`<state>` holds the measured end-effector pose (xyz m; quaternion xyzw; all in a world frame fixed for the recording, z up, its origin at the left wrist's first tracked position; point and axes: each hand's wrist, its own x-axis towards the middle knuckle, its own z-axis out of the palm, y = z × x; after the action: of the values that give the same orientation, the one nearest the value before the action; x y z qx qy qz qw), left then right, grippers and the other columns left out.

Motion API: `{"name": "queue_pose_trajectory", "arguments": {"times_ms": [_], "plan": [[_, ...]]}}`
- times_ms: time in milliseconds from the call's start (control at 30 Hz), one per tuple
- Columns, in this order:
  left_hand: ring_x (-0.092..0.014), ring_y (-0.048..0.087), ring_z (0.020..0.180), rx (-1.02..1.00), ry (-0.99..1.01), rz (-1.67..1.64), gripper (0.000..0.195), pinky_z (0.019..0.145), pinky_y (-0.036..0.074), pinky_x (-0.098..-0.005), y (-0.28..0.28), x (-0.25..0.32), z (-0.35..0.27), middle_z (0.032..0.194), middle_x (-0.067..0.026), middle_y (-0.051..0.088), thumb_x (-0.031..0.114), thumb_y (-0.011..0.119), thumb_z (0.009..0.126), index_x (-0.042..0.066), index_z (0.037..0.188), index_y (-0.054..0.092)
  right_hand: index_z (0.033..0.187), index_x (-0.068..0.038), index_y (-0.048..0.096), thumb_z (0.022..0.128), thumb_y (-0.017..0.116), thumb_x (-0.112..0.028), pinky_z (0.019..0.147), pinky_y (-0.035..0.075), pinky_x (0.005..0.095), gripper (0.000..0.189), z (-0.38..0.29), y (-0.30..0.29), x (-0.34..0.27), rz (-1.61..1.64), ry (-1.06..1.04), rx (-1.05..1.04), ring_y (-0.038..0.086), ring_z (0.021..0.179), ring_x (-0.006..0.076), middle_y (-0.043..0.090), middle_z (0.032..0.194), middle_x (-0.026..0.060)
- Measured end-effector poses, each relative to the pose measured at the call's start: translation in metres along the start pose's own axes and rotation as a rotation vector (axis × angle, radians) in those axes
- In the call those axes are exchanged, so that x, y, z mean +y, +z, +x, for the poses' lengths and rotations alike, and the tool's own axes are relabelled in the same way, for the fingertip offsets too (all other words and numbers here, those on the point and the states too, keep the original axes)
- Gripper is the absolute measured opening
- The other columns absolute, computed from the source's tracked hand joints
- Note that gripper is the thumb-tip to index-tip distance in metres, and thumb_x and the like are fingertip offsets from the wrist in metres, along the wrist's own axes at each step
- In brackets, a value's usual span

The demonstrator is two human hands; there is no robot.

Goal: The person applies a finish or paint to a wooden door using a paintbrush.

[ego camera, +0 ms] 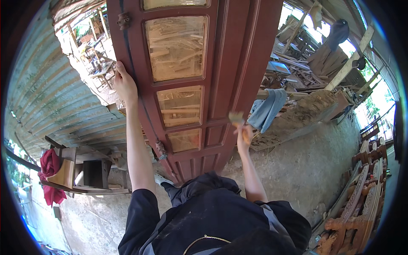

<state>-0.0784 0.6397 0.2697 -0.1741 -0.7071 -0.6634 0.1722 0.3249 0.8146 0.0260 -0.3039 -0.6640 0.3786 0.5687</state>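
Before me stands a tall reddish-brown panelled wooden door (223,79) with glass panes (178,47) down its left part. My left hand (126,86) rests against the door's left edge, thumb upward, below a carved knob-like fitting (123,21). A second such fitting (161,149) sits lower on that same side. In my right hand (244,135) is a paintbrush (237,119), gripped by its orange-yellow handle with the bristles upward. The brush is blurred and near the door's right side; whether its bristles touch the wood I cannot tell.
A blue-grey cloth (269,108) hangs over a timber just right of the door. Behind it lie piled wood offcuts (302,73). Carved wooden pieces (357,197) stand at the lower right. On the left are a corrugated metal wall (47,86) and a bench holding a red cloth (51,175).
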Motion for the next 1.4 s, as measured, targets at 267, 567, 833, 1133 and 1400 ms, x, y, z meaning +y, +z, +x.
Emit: {"name": "queue_pose_trajectory", "arguments": {"times_ms": [267, 567, 833, 1133, 1400], "plan": [[-0.039, 0.068, 0.107, -0.018, 0.019, -0.004, 0.079, 0.09, 0.05, -0.0456, -0.005, 0.002, -0.005, 0.111, -0.0234, 0.073, 0.068, 0.033, 0.103, 0.0, 0.126, 0.069, 0.088, -0.003, 0.059, 0.101, 0.066, -0.027, 0.058, 0.051, 0.0316, 0.028, 0.009, -0.01, 0.027, -0.274, 0.255, -0.05, 0.066, 0.063, 0.0155, 0.065, 0.07, 0.0086], [-0.031, 0.067, 0.101, 0.039, 0.031, 0.054, 0.083, 0.092, 0.049, -0.0412, -0.002, 0.002, 0.009, 0.102, -0.0235, 0.074, 0.067, 0.038, 0.103, -0.009, 0.116, 0.07, 0.088, -0.004, 0.058, 0.098, 0.068, -0.021, 0.06, 0.047, 0.0262, 0.022, 0.256, 0.019, -0.178, 0.231, -0.478, 0.322, 0.066, 0.063, 0.0137, 0.07, 0.069, 0.01], [-0.031, 0.066, 0.099, 0.07, 0.201, -0.125, 0.089, 0.09, 0.049, -0.0379, -0.003, -0.02, 0.019, 0.104, -0.0231, 0.072, 0.068, 0.035, 0.104, -0.014, 0.119, 0.065, 0.087, -0.006, 0.054, 0.102, 0.065, -0.025, 0.065, 0.046, 0.0252, 0.027, 0.071, 0.007, -0.041, 0.064, -0.069, 0.174, 0.063, 0.072, 0.0108, 0.071, 0.079, 0.0061], [-0.031, 0.064, 0.108, -0.025, -0.014, -0.075, 0.098, 0.1, 0.046, -0.037, -0.012, -0.008, 0.018, 0.114, -0.0237, 0.07, 0.075, 0.033, 0.099, -0.014, 0.127, 0.062, 0.089, -0.001, 0.057, 0.102, 0.067, -0.022, 0.071, 0.055, 0.028, 0.027, -0.049, 0.022, -0.036, 0.138, 0.249, 0.088, 0.071, 0.078, 0.0168, 0.072, 0.087, 0.0126], [-0.032, 0.063, 0.115, 0.018, 0.008, -0.031, 0.097, 0.105, 0.043, -0.0374, -0.007, -0.009, 0.017, 0.122, -0.0234, 0.069, 0.075, 0.032, 0.1, -0.012, 0.13, 0.062, 0.1, 0.002, 0.061, 0.101, 0.068, -0.015, 0.077, 0.055, 0.026, 0.018, -0.023, 0.056, -0.055, 0.108, 0.107, 0.331, 0.072, 0.084, 0.0158, 0.073, 0.087, 0.013]]}}
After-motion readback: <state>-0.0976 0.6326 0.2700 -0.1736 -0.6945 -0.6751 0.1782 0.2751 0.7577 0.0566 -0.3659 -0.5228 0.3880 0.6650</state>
